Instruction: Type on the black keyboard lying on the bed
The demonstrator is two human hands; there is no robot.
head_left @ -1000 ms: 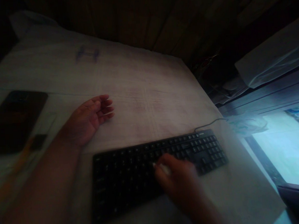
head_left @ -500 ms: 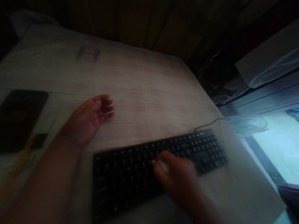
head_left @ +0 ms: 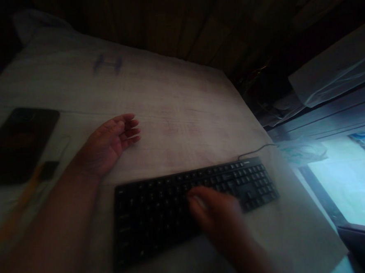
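Observation:
A black keyboard (head_left: 163, 220) lies on the pale tabletop, its cable leading off at the far right corner. Over its middle keys, my right hand (head_left: 218, 208) is closed in a pinch, blurred by motion. Between thumb and forefinger shows a bit of something small and whitish; its kind is hidden by the fingers. Beyond the keyboard's left end, my left hand (head_left: 111, 143) rests on its side on the tabletop, palm inward. Its fingers are apart, slightly curled, and hold nothing.
At the left lies a dark phone-like slab (head_left: 18, 142). Beside my left forearm is a yellow strip (head_left: 25, 201) with a dark block at its end. A clear plastic bag (head_left: 303, 150) hangs past the table's right edge. Dark wooden boards (head_left: 163, 22) stand behind.
My right hand has shifted very slightly to the right over the keys, and less of the whitish thing shows. My left hand stays in place.

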